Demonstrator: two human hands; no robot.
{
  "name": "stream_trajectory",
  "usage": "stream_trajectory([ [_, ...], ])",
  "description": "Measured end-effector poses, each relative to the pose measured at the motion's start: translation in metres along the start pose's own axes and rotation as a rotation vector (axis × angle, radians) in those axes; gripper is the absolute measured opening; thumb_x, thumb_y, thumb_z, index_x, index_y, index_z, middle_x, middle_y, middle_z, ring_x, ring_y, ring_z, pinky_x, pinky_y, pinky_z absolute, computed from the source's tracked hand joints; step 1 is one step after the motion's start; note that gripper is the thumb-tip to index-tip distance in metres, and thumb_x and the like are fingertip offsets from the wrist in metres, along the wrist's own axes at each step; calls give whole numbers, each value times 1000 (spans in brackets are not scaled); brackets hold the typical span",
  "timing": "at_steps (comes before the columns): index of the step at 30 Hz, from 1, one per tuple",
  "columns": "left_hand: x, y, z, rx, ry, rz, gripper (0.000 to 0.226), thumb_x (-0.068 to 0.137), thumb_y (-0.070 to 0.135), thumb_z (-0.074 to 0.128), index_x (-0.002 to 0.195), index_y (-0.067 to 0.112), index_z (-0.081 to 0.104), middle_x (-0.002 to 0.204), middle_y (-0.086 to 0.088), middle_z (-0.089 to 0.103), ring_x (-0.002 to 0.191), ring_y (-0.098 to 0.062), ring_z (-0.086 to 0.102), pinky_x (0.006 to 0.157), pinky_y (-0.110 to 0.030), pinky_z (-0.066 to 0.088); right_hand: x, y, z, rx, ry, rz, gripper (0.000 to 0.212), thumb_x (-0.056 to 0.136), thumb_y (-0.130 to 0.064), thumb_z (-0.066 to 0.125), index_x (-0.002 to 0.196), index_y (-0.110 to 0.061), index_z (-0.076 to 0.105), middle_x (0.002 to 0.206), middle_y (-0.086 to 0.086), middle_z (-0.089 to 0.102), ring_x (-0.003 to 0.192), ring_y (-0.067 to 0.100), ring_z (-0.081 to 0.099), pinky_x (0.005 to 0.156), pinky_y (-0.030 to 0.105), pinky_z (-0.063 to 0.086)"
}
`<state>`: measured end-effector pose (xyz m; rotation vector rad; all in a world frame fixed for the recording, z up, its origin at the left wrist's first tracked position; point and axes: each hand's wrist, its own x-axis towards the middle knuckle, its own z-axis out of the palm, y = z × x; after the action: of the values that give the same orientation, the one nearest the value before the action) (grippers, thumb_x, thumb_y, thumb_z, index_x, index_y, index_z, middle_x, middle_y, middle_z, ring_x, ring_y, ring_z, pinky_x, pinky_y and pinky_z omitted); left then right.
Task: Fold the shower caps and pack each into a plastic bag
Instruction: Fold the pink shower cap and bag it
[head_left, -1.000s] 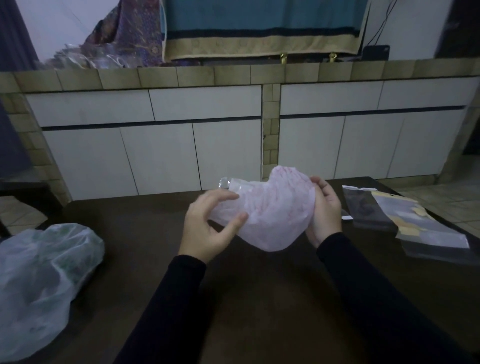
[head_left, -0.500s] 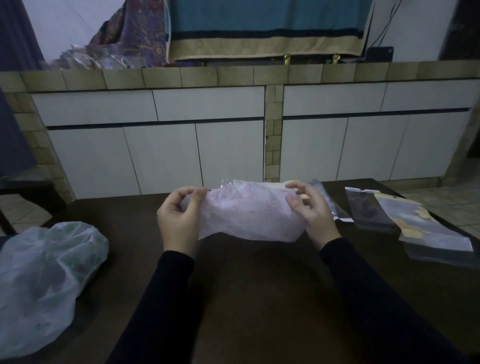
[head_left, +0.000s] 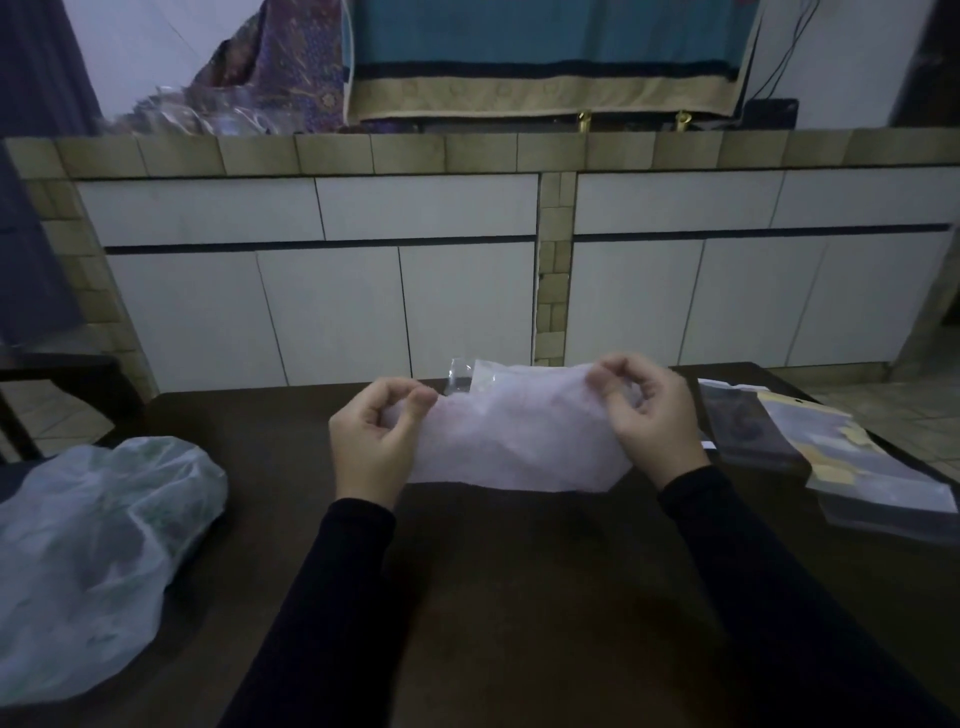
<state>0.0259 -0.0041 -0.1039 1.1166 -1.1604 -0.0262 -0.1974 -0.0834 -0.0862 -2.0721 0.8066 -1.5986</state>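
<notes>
Above the dark table (head_left: 519, 597), mid-frame, the left hand (head_left: 371, 441) and right hand (head_left: 649, 421) are each pinching an end of the pale pink shower cap (head_left: 514, 436), stretching it long side left to right. Packaging at right (head_left: 831, 457) is showing no readable writing; white tiled cabinets (head_left: 415, 291) are standing behind.
</notes>
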Motion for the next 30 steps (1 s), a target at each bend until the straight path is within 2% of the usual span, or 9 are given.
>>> stream_trajectory([
  [6, -2, 6, 3, -15, -69, -105, 11, 78, 22, 77, 75, 17, 67, 70, 4, 67, 69, -7, 63, 61, -17, 51, -3, 7, 5, 94, 271, 76, 21, 99, -10, 46, 87, -25, 53, 78, -6, 55, 75, -1, 53, 72, 25, 47],
  [8, -1, 3, 1, -39, -44, -120, 12, 82, 20, 73, 78, 12, 65, 73, -2, 66, 70, -13, 62, 62, -21, 53, -3, 3, 4, 127, 219, 60, 25, 97, -6, 47, 90, -30, 50, 81, -6, 54, 74, -3, 54, 69, 17, 47],
  [11, 1, 2, -2, -81, 1, -115, 12, 90, 22, 63, 80, 15, 64, 73, 3, 63, 70, -6, 59, 61, -15, 49, -5, 0, -1, 3, 113, -38, 17, 92, -19, 53, 92, -36, 52, 83, -7, 55, 73, 14, 55, 61, 26, 47],
  [14, -3, -1, -8, -25, -58, -103, 21, 94, 31, 53, 83, 19, 64, 75, 3, 63, 72, -1, 58, 66, -17, 49, -7, -4, -10, -28, -59, -42, 21, 87, -33, 60, 107, -38, 54, 93, -7, 59, 82, 14, 57, 66, 25, 50],
  [17, -8, -6, -19, 36, -99, -96, 18, 95, 40, 53, 103, 28, 63, 100, 4, 65, 95, -7, 61, 84, -39, 54, -8, -9, -14, -118, -165, -88, 10, 88, -17, 64, 97, -21, 64, 87, -9, 61, 85, 5, 56, 72, 24, 48],
  [21, -10, 11, -22, 332, -226, 177, 51, 81, 53, 64, 128, 40, 47, 128, 14, 55, 119, -7, 51, 101, -49, 43, -10, -25, -9, -136, -185, -176, 4, 87, -11, 64, 89, -13, 66, 83, -2, 60, 81, 7, 56, 72, 26, 48],
  [24, -14, 30, -20, 188, -336, -21, 43, 75, 38, 78, 114, 36, 61, 109, 13, 66, 107, -6, 57, 91, -26, 46, -13, -33, -8, -167, -235, -261, 10, 87, -4, 64, 91, -12, 68, 85, -2, 58, 82, 5, 54, 71, 16, 44],
  [27, -16, 35, -30, -32, -360, -214, 21, 69, 22, 83, 86, 24, 73, 88, 6, 73, 89, -10, 66, 77, -28, 52, -19, -29, -12, -185, -220, -253, 17, 86, 0, 62, 93, -14, 67, 86, -8, 54, 84, 4, 52, 73, 13, 42],
  [30, -19, 38, -34, -183, -439, -311, 3, 79, 17, 72, 80, 14, 73, 78, -1, 72, 75, -12, 66, 68, -28, 51, -28, -22, -19, -187, -191, -213, 28, 86, 2, 61, 97, -23, 63, 90, -21, 52, 89, 2, 51, 77, 10, 40],
])
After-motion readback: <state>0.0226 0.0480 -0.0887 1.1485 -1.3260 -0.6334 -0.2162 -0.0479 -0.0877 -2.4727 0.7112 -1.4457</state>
